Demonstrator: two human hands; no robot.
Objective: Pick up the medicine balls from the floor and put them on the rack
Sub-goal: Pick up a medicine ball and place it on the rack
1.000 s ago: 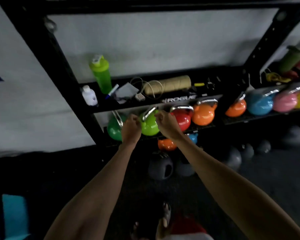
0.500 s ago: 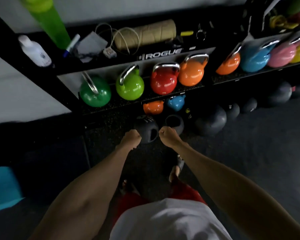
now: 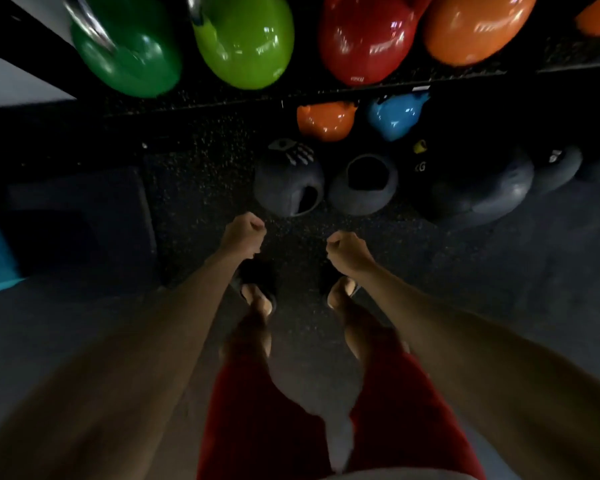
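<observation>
Medicine balls (image 3: 362,185): dark, in a row on the floor (image 3: 499,289), tucked against the foot of the rack (image 3: 291,95). None is on it yet. I judge they sit there so the frame stops them rolling.

Left ball (image 3: 288,183): white print on top, nearest my hands, touching or just beside its neighbour; I cannot tell which.

Big ball (image 3: 478,188): to the right, with a smaller one (image 3: 555,168) beyond it.

Left hand (image 3: 243,232): fingers curled into a fist, holding nothing, low and just short of the left ball.

Right hand (image 3: 347,251): likewise a bare fist, beside the left hand but apart from it. Both are low because I am bent toward the row; the reach, as I judge it, is not yet made.

Kettlebells (image 3: 246,39): four on the shelf above the balls, dark green, light green, red and orange, close together.

Small kettlebells (image 3: 326,121): orange and blue, behind the balls under the shelf.

Edges: the shelf lip overhangs the back of the row, so a ball should probably come toward me before it rises.

Room: bare speckled floor between my feet (image 3: 257,296) and the balls. The shelf in view is full of kettlebells; a free place for the balls does not show.
</observation>
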